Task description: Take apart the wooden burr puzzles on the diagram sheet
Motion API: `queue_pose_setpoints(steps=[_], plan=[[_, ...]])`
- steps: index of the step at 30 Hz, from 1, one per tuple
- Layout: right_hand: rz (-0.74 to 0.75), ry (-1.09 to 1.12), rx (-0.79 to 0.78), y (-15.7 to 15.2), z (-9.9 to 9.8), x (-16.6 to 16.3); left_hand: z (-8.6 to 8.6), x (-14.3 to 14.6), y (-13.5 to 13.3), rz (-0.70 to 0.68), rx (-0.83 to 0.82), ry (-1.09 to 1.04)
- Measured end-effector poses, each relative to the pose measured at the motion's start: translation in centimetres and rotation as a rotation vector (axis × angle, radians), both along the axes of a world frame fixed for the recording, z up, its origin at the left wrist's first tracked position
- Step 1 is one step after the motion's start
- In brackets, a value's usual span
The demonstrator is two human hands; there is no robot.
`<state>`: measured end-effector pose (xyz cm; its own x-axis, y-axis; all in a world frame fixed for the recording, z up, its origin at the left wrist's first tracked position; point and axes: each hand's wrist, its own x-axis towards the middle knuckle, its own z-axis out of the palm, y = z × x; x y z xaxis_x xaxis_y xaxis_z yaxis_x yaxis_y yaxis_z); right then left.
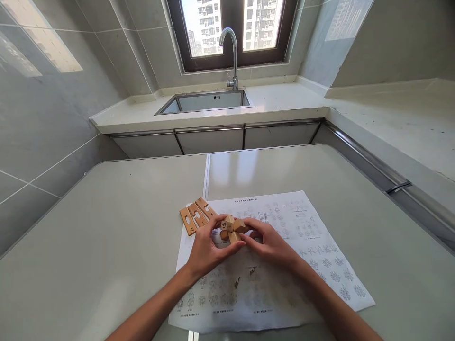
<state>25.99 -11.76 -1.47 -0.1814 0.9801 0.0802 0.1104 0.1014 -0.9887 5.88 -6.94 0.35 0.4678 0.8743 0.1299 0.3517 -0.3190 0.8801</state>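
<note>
Between my two hands is a wooden burr puzzle (233, 237) of interlocking light-brown blocks, held above the paper. One block end carries a dark letter or number. My left hand (208, 244) grips it from the left, thumb below and fingers along the top. From the right, my right hand (266, 239) pinches it with thumb and fingers; some fingertips are hidden behind the blocks. Beyond my left hand lie several flat wooden pieces (188, 221) with cut-out slots, side by side; one is marked 2.
A large instruction sheet (284, 293) with printed diagrams lies beneath my hands on a pale table (88, 246). Past the table's far edge are a white counter (284, 97), a sink (202, 110), a tap (234, 57) and a window. Tiled wall stands at left.
</note>
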Motion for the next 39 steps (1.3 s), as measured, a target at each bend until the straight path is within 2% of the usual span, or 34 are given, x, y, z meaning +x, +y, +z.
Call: queue_pose_setpoints(steps=[3, 7, 16, 21, 28, 39], plan=[[0.066, 0.092, -0.081, 0.1, 0.1, 0.6, -0.1, 0.0, 0.0, 0.004, 0.009, 0.006], [0.047, 0.145, -0.141, 0.1, 0.0, 0.9, -0.1, -0.1, 0.0, 0.001, 0.03, 0.02], [-0.017, 0.053, -0.102, 0.0, 0.1, 0.6, -0.2, -0.1, -0.2, -0.049, 0.056, 0.02], [-0.025, 0.078, -0.102, -0.1, -0.5, 0.4, -0.5, -0.1, -0.2, -0.039, 0.091, 0.05], [-0.018, 0.087, -0.105, -0.1, -0.2, 0.4, -0.4, 0.0, -0.1, -0.041, 0.12, 0.065], [-0.063, 0.039, -0.018, -0.1, -0.8, 0.2, -0.6, -0.1, 0.0, -0.02, 0.115, 0.089]])
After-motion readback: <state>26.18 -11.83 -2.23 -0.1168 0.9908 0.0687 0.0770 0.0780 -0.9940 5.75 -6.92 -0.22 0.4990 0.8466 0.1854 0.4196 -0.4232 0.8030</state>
